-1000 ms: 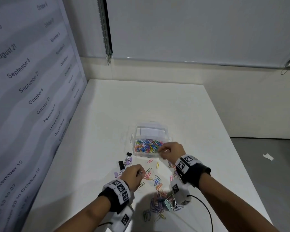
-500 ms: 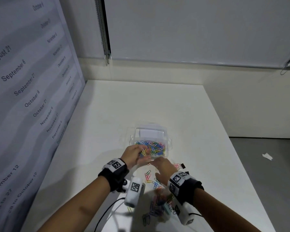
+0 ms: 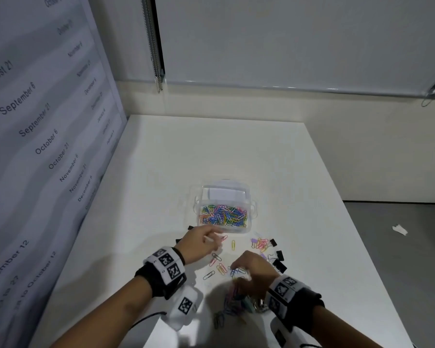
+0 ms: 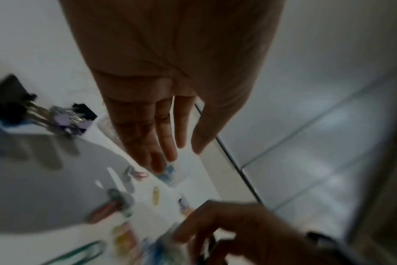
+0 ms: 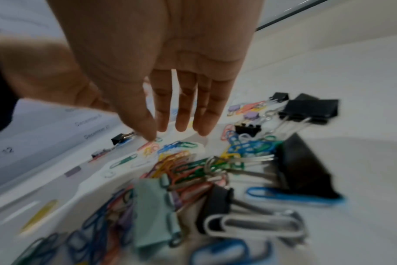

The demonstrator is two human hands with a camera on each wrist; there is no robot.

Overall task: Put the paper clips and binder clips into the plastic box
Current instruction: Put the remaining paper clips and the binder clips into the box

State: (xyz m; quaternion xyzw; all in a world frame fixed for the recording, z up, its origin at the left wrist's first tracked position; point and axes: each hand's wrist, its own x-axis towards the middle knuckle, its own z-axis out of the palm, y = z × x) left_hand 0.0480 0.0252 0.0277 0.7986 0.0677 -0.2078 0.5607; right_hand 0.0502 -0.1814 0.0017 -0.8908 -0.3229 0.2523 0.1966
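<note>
The clear plastic box (image 3: 249, 228) stands mid-table, its floor covered with coloured paper clips (image 3: 222, 215). My left hand (image 3: 212, 241) hovers just in front of the box with straight fingers and holds nothing; the left wrist view shows the left hand (image 4: 184, 152) empty. My right hand (image 3: 235, 270) reaches down over loose paper clips (image 3: 221, 268), and the right wrist view shows the right hand (image 5: 177, 132) empty above a pile of clips (image 5: 181, 161). Black binder clips (image 3: 278, 259) lie right of it. A teal binder clip (image 5: 152, 211) lies in the pile.
A pink cluster of clips (image 3: 260, 243) lies right of the box front. More black binder clips (image 4: 11, 104) sit left of my left hand. A printed banner (image 3: 35, 146) borders the table (image 3: 186, 151) on the left; its right edge drops to the floor (image 3: 399, 247).
The left hand went from the table to the box front and now hovers empty just before it. The right hand drew back from the box to the loose clips near the pile.
</note>
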